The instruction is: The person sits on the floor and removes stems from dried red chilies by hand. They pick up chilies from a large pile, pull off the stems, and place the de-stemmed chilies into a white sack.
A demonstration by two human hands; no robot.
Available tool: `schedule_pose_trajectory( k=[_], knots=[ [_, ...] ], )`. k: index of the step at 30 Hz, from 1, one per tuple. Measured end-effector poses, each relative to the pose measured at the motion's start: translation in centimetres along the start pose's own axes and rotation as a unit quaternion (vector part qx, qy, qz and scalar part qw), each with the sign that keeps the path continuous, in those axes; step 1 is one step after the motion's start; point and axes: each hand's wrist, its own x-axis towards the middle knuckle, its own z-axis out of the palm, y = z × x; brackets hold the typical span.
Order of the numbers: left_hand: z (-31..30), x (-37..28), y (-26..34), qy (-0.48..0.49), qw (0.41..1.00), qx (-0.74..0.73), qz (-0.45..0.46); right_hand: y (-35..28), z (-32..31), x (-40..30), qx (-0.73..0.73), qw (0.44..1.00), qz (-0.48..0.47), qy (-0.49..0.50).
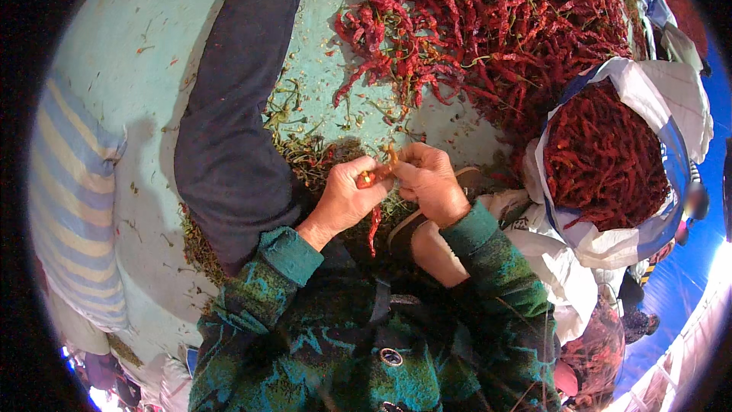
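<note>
My left hand (347, 191) is closed around dried red chili peppers. The cut-looking end of one chili (366, 178) shows at its thumb, and a thin red chili (374, 232) hangs down below the fingers. Close beside it, the fingertips of my right hand (429, 183) pinch a pale orange, shrivelled chili (392, 155) that spans the gap between both hands. Its far end is hidden by my fingers. Beneath the hands lies a heap of green-brown chili stems (317, 163).
A large pile of dried red chilies (503, 17) spreads ahead on the pale green ground sheet (143, 40). At right stands an open white-and-blue sack (623, 252) full of chilies. My dark-trousered leg (229, 109) stretches forward. A striped stuffed sack (80, 212) lies at left.
</note>
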Motion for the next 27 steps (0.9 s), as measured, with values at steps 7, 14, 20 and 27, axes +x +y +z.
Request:
schedule_pose_trajectory(
  k=[7,14,20,27],
  knots=[
    [-0.2,0.2,0.3,0.009,0.968,-0.246,-0.057,-2.2,-3.2,2.0,-0.388,0.909,-0.148,-0.04],
    [-1.1,0.4,0.4,-0.03,0.954,-0.28,-0.1,-4.1,-0.6,11.0,-0.552,0.769,-0.187,0.262],
    [-0.9,0.5,-0.3,-0.009,0.948,-0.301,-0.103,-2.6,-2.9,10.8,-0.428,0.86,-0.206,0.188],
    [-0.8,0.7,-0.9,0.071,0.951,-0.292,-0.079,-1.1,-2.1,2.9,-0.058,0.997,-0.039,0.036]
  ],
)
